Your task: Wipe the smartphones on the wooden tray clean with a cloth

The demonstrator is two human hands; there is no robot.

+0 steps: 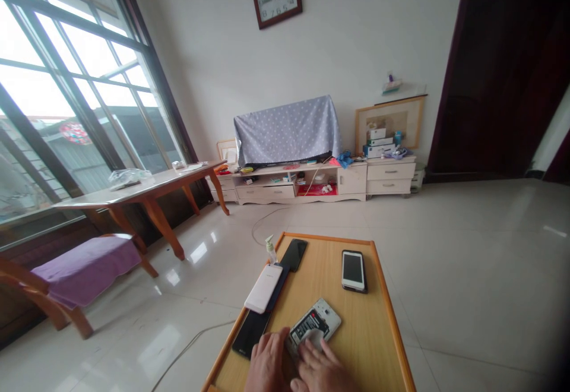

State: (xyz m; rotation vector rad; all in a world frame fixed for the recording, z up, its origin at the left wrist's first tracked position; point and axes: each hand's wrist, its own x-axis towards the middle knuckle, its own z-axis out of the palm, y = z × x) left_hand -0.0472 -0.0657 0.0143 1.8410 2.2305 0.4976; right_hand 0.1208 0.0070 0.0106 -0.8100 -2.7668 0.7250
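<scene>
On the small wooden table lies a phone with its back cover off [327, 316], its dark battery area and white frame facing up. My left hand [267, 361] grips the phone's near left edge with curled fingers. Under the fingers of my right hand [318, 365] is a white, rounded pad [315, 337], pressed on the lower part of the phone. The near end of the phone is partly hidden by both hands. Left of it are a black phone [249, 334] and a white phone [263, 288], which rests on a dark flat item.
Another dark phone [295, 254] and a clear pump bottle [271, 250] are at the table's far left. A white phone in a dark case [354, 271] lies to the right. Raised orange edging [392, 309] borders the table. A cable [191, 341] runs across the floor.
</scene>
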